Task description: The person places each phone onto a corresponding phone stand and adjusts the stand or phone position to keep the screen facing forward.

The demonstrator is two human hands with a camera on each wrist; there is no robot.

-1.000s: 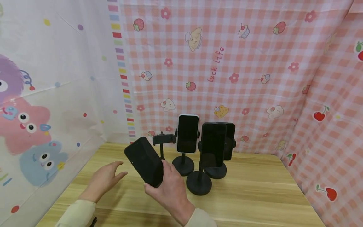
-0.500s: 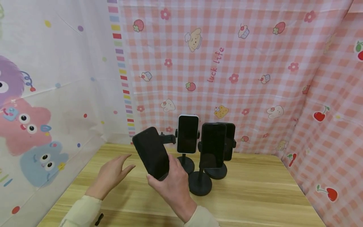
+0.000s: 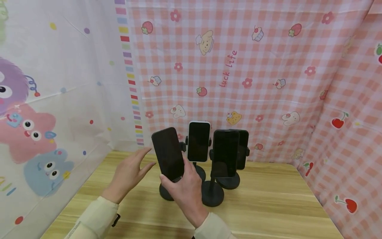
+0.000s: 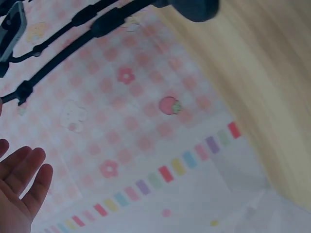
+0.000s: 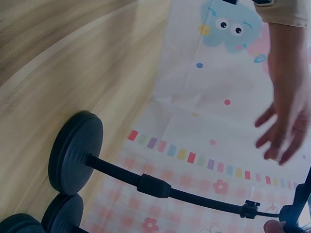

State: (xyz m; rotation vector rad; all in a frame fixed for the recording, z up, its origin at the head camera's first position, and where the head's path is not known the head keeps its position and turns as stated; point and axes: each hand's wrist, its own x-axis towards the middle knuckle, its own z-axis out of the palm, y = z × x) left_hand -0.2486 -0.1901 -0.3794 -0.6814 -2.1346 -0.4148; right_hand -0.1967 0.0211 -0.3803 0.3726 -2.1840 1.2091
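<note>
My right hand (image 3: pixel 186 189) grips a black smartphone (image 3: pixel 168 154) by its lower end, thumb at the bottom left corner. Screen facing me, the phone leans slightly left and covers most of the leftmost phone stand. Of that stand, the round black base (image 3: pixel 166 192) and one end of its clamp (image 3: pixel 182 146) show in the head view; its jointed pole (image 5: pixel 155 186) shows in the right wrist view. Just left of the phone, my left hand (image 3: pixel 128 172) reaches up with fingers and thumb apart, holding nothing. Its fingers also appear in the left wrist view (image 4: pixel 24 179).
Right of the held phone, a white-framed phone (image 3: pixel 199 141) and two black phones, one in front (image 3: pixel 225 152) and one behind (image 3: pixel 243 149), sit upright in black stands. The wooden table (image 3: pixel 268 205) is bounded by a pink checked cloth (image 3: pixel 253 66) and a white cartoon cloth (image 3: pixel 74 109).
My right hand has brought the phone rightward and up, turning it more upright, over the leftmost stand's clamp. My left hand has followed rightward and up towards the phone's left edge.
</note>
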